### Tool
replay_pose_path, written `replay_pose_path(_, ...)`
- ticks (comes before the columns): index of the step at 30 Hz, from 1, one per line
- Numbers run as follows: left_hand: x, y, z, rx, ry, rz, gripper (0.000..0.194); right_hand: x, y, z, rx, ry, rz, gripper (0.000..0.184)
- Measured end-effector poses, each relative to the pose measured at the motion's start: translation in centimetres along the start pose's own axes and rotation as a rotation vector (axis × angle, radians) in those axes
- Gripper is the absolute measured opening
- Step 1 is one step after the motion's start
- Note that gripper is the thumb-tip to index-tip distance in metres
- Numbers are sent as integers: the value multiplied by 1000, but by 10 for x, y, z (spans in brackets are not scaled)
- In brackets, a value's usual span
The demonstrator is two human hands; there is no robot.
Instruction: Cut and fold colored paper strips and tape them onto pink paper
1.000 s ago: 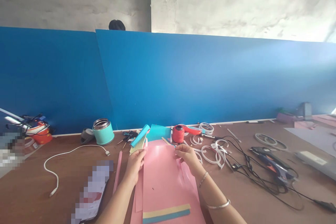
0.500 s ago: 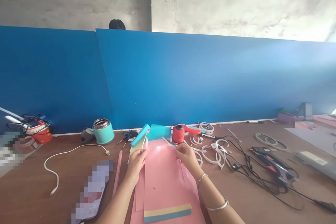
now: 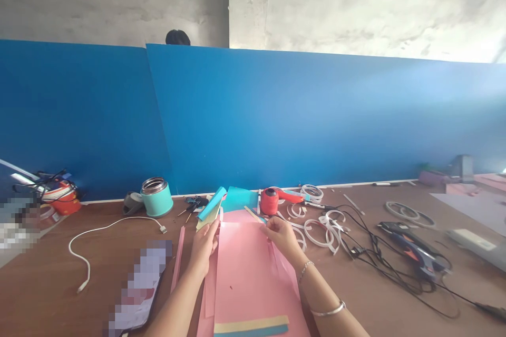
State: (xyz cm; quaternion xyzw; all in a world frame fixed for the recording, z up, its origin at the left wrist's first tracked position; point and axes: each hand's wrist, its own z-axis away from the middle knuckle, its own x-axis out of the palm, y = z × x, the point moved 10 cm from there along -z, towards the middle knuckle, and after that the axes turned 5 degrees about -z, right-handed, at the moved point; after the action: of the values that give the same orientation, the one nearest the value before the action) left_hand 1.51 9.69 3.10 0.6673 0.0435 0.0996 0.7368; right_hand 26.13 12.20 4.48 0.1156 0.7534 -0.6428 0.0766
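A sheet of pink paper point(image 3: 253, 274) lies in front of me on more pink paper, with a beige and a blue strip point(image 3: 253, 329) across its near end. At its far right corner, the fingertips of my right hand point(image 3: 280, 237) are pinched together on the paper. My left hand point(image 3: 204, 247) is beside the far left corner, its index finger stretched out along the edge and the other fingers partly hidden. Past the sheet are a teal paper point(image 3: 239, 198) and a rolled blue piece point(image 3: 212, 204).
A red tape dispenser point(image 3: 269, 201) stands behind the paper. White tape coils point(image 3: 318, 233) and a glue gun point(image 3: 415, 253) with black cable lie right. On the left are a turquoise thermos point(image 3: 157, 199), a white cable point(image 3: 89, 268) and a phone point(image 3: 138, 289). A blue partition point(image 3: 296, 121) closes the back.
The pink sheet has shifted slightly toward me. My left hand's fingers have straightened from a pinch at the corner. My right hand keeps its pinch.
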Motion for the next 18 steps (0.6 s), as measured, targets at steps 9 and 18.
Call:
replay_pose_path(9,3,-3,0,-52,-37,86,46,3,-3,4,35,-51,-151,22)
replay_pose_path(18,-2,1,-1,-17,16,35,47,8,-3,7,136,-96,-212,23)
